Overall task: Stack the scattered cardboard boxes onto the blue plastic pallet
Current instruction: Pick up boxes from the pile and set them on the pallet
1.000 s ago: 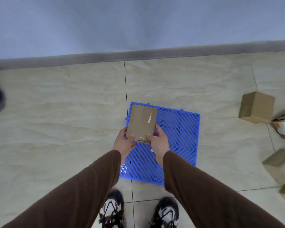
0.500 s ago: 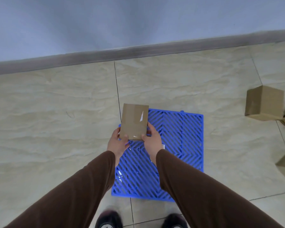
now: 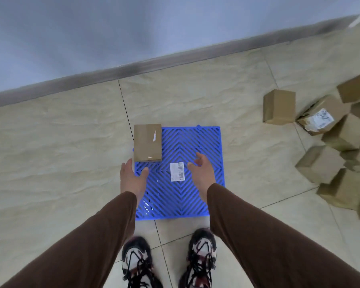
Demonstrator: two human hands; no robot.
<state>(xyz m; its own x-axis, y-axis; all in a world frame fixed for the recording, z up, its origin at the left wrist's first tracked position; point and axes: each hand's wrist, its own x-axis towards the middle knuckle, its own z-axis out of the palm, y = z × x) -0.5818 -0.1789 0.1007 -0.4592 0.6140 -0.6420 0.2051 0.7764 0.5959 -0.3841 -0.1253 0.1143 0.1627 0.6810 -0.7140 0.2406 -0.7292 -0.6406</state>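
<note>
A blue plastic pallet (image 3: 191,142) with a slatted chevron surface lies flat on the tiled floor in front of my feet. A flat brown cardboard box (image 3: 147,142) rests on its far left corner. A white barcode label (image 3: 177,171) lies on the pallet's middle. My left hand (image 3: 131,179) hovers open just below the box, not touching it. My right hand (image 3: 201,173) is open too, over the pallet to the right of the label. A single box (image 3: 279,106) stands alone on the floor to the right.
A heap of several cardboard boxes (image 3: 339,146) lies at the right edge, one bearing a white label (image 3: 322,118). A grey wall with a dark skirting board (image 3: 133,68) runs behind the pallet. My two shoes (image 3: 168,260) stand at the pallet's near edge.
The box that both hands held above the pallet now rests on its far left corner. Both hands have let go and drawn back, open. The view has swung right, showing more boxes.
</note>
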